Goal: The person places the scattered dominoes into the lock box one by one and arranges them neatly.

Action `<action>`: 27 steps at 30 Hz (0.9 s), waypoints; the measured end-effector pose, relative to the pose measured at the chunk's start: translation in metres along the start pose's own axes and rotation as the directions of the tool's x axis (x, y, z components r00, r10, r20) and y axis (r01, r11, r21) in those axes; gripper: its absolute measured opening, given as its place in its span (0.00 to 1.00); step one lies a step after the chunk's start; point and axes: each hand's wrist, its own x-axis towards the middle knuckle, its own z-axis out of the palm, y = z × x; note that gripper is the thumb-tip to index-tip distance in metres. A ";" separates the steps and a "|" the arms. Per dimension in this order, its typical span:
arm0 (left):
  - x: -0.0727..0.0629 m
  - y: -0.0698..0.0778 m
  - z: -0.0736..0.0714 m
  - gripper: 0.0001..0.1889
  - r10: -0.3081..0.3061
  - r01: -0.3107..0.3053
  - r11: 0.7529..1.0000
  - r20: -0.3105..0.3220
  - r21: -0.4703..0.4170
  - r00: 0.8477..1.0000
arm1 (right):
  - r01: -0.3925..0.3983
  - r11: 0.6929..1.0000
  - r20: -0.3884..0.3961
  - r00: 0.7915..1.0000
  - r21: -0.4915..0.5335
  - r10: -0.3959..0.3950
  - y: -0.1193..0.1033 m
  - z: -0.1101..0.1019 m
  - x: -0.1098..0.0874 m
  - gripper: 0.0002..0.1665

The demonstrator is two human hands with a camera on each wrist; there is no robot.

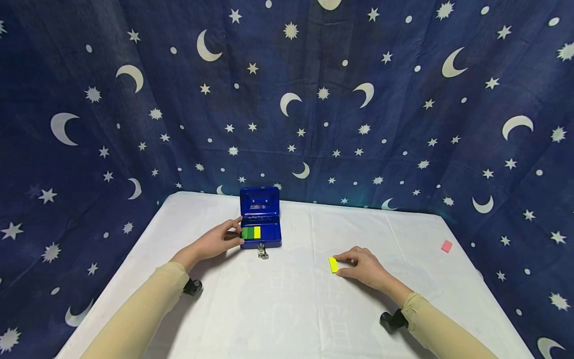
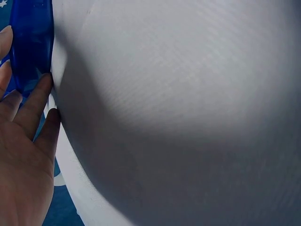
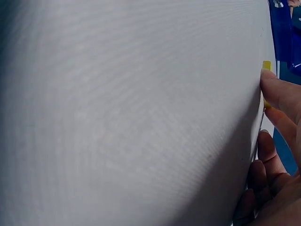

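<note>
A blue metal box (image 1: 271, 244) stands on the white cloth with its lid (image 1: 260, 199) raised. Inside, at its left, lie green pieces (image 1: 247, 233) and a yellow piece (image 1: 257, 232) side by side. My left hand (image 1: 217, 242) rests against the box's left side, fingers spread and fairly straight. In the left wrist view, fingertips touch the blue wall (image 2: 33, 42). Right of the box and nearer to me, my right hand (image 1: 363, 267) pinches a small flat yellow block (image 1: 333, 265) between thumb and finger, at the cloth. Fingers partly cover that block in the right wrist view.
Metal lock hardware (image 1: 262, 252) hangs at the box's front. A small pink-red block (image 1: 446, 246) lies near the table's right edge. White cloth (image 1: 287, 309) covers the table, and a dark blue curtain (image 1: 314, 124) with moons and stars encloses the back and sides.
</note>
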 end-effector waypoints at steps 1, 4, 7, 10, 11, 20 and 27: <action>0.000 0.000 0.000 0.16 0.001 -0.001 1.000 0.000 -0.002 1.000 | 0.001 1.000 -0.001 1.000 -0.001 -0.001 0.000 0.000 0.000 0.24; 0.000 0.000 0.000 0.16 0.002 -0.002 1.000 -0.001 -0.002 1.000 | 0.003 1.000 -0.003 1.000 -0.002 -0.003 0.000 0.000 0.000 0.24; 0.000 -0.001 0.000 0.17 0.004 -0.004 1.000 -0.001 0.004 1.000 | 0.002 1.000 -0.004 1.000 -0.006 -0.002 0.001 0.000 0.000 0.24; 0.001 -0.001 -0.001 0.17 0.007 -0.007 1.000 0.001 0.003 1.000 | 0.001 1.000 -0.003 1.000 -0.010 -0.001 0.001 0.001 0.000 0.24; 0.001 -0.002 -0.001 0.17 0.008 -0.008 1.000 0.003 0.002 1.000 | 0.002 1.000 -0.003 1.000 -0.011 -0.002 0.001 0.000 0.000 0.24; -0.001 -0.001 -0.002 0.17 0.013 -0.013 0.999 -0.002 0.035 1.000 | 0.004 0.999 0.017 1.000 -0.048 -0.003 -0.005 -0.002 -0.001 0.24; -0.001 0.002 -0.003 0.17 0.027 -0.027 0.998 0.001 0.059 1.000 | -0.026 0.997 0.032 0.999 -0.067 0.028 -0.009 -0.003 0.000 0.23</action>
